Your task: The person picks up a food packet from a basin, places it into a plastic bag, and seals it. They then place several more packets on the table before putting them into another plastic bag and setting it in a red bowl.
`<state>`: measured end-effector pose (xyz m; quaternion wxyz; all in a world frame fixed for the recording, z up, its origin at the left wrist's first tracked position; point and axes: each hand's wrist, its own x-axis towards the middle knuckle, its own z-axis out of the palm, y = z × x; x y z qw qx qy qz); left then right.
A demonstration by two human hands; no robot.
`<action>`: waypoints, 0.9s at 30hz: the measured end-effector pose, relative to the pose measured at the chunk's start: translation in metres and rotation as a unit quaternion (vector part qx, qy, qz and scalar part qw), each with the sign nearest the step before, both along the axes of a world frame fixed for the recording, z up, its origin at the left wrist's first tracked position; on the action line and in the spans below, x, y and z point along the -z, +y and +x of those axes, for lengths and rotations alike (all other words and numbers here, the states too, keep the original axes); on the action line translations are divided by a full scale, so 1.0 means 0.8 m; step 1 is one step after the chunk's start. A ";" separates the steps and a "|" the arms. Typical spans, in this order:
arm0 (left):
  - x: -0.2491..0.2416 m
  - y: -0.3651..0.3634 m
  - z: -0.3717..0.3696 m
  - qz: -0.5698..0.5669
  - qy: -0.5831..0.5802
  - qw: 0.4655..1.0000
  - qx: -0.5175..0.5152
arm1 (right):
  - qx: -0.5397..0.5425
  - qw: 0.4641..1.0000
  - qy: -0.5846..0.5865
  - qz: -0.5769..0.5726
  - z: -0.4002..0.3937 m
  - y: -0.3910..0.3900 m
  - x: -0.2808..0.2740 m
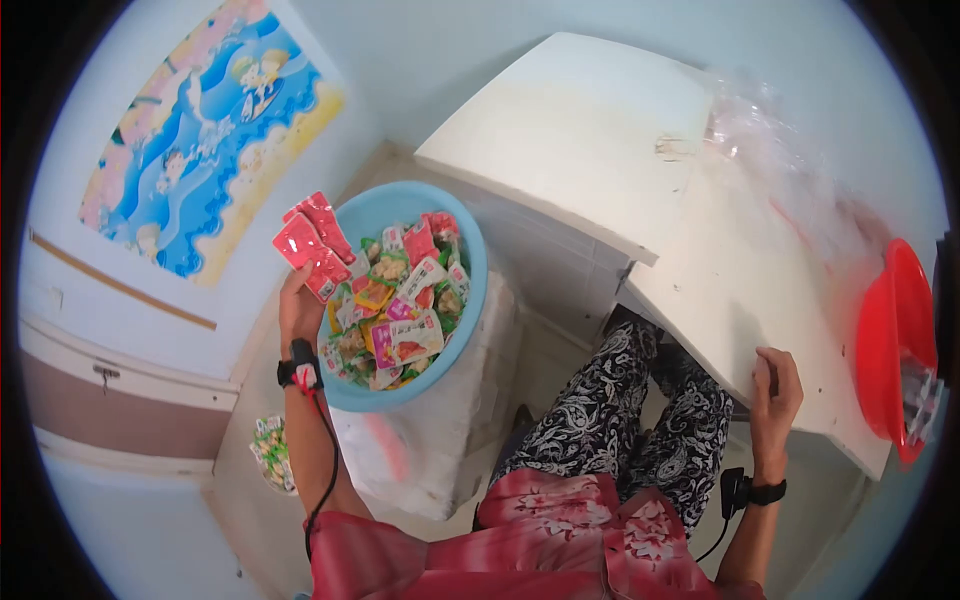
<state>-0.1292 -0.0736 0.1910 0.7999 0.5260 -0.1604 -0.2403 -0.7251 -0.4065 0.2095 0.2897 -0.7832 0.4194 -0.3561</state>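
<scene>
My left hand [301, 300] grips red snack packets [318, 245] at the left rim of a light blue basin [478, 290]. Inside the basin lie several small packets [410, 335] in red, green, yellow and white. My right hand [776, 402] rests at the near edge of the white table [740, 310], fingers somewhat curled and thumb apart, with nothing seen in it.
A red basin [880, 345] stands at the table's right end, near clear plastic bags [800, 190]. White wrapped bundles [430, 455] are under the blue basin. More packets [271, 452] lie on the floor at lower left. A colourful poster [215, 140] is on the wall.
</scene>
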 end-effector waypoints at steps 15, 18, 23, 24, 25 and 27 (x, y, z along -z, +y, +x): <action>-0.157 -0.357 -0.174 0.175 -0.575 0.780 0.175 | -0.005 0.997 -0.049 -0.066 -0.007 -0.006 0.010; -0.159 -0.383 -0.209 0.103 -0.135 0.959 0.228 | -0.014 0.997 -0.049 -0.049 -0.009 -0.006 0.013; -0.145 -0.298 -0.146 0.071 -0.255 0.957 0.120 | -0.032 0.998 -0.037 -0.041 -0.008 -0.005 0.008; -0.140 -0.271 -0.127 0.062 -0.270 0.954 0.119 | -0.025 0.999 -0.034 -0.031 -0.008 -0.001 0.006; -0.144 -0.244 -0.127 0.136 -0.252 0.957 0.055 | -0.018 0.999 -0.033 -0.023 -0.007 0.000 0.005; -0.105 -0.181 -0.081 0.244 -0.246 0.937 0.040 | -0.001 0.999 -0.019 -0.031 -0.008 -0.004 0.013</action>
